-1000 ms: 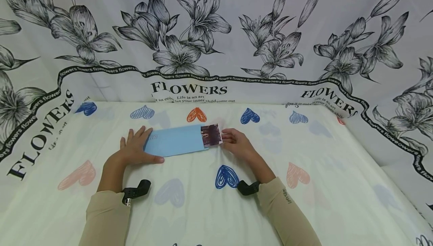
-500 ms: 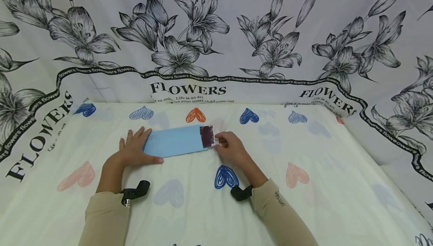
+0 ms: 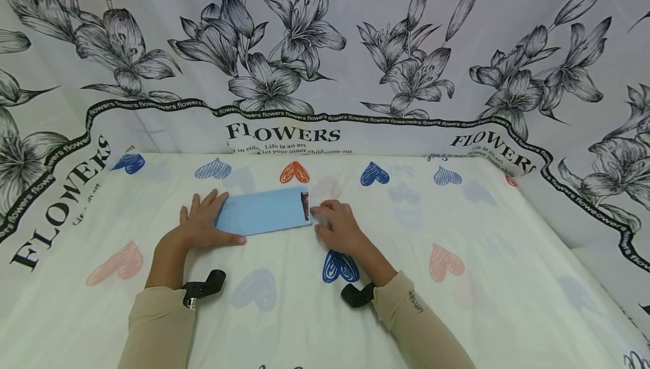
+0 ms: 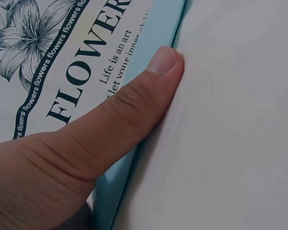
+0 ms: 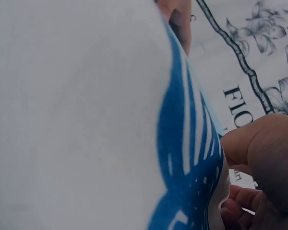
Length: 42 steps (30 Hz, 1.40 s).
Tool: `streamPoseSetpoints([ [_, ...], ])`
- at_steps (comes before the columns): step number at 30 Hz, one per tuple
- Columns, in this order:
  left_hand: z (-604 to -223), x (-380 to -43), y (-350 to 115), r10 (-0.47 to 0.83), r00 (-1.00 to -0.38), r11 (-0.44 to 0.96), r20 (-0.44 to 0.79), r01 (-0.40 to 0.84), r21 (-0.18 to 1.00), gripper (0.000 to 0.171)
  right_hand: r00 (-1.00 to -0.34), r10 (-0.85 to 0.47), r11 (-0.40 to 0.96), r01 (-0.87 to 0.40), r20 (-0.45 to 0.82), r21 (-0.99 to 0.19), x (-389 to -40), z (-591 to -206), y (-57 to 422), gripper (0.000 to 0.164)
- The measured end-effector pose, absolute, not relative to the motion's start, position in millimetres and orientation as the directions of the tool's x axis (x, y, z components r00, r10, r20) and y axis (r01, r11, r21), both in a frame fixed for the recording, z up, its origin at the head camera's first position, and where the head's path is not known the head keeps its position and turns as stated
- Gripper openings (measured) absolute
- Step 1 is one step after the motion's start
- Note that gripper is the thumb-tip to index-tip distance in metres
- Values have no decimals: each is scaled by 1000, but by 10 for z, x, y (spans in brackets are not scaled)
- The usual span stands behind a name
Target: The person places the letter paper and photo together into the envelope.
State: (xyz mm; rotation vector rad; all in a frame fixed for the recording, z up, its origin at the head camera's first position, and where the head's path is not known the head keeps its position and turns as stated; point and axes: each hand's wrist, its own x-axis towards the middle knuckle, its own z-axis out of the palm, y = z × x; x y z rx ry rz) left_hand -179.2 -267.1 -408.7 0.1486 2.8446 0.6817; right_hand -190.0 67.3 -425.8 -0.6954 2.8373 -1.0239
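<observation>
A light blue envelope (image 3: pixel 264 211) lies flat on the bed-like surface in the head view. From its right end shows a narrow dark strip of a photo card (image 3: pixel 305 205) with a pale edge; the rest is inside. My left hand (image 3: pixel 205 225) rests spread over the envelope's left end, its thumb along the near edge. In the left wrist view that thumb (image 4: pixel 139 98) lies across the blue border. My right hand (image 3: pixel 337 225) is at the envelope's right end, index fingertip at the card's edge, thumb apart below it. The right wrist view shows little of this contact.
White cloth (image 3: pixel 304 312) with printed hearts covers the surface. Behind it hangs a white curtain (image 3: pixel 355 75) with black lily drawings and lettering. A black wrist camera (image 3: pixel 205 285) sits at the left cuff and another wrist camera (image 3: pixel 358 294) at the right.
The photo card has slid leftward into the envelope, from a wide dark part showing to a thin strip. My right hand has moved left with it and its pinch has loosened. The left hand stays put.
</observation>
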Motion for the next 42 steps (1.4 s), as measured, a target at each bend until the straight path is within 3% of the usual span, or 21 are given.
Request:
streamPoseSetpoints([
  [15, -4091, -1784, -2691, 139, -975, 889, -174, 45, 455, 133, -893, -441, 719, -413, 91, -559, -1880, -4233, 626, 46],
  [27, -4087, -1806, -2658, 133, -972, 896, -192, 35, 443, 132, -916, -401, 862, -372, -14, -343, -1936, -4170, 479, 50],
  [31, -4104, -1823, -2645, 130, -972, 895, -197, 30, 446, 133, -915, -387, 844, -303, -112, -443, -2012, -4128, 483, 53],
  [35, -4128, -1828, -2646, 128, -972, 894, -196, 28, 447, 133, -865, -409, 763, -147, -292, -630, -2088, -4052, 510, 62],
  [39, -4122, -1823, -2667, 120, -974, 898, -192, 24, 440, 134, -752, -503, 524, 127, -426, -842, -2166, -4067, 545, 70],
  [42, -4125, -1832, -2663, 119, -974, 897, -193, 23, 441, 134, -708, -555, 323, 300, -436, -898, -2195, -4088, 596, 67],
])
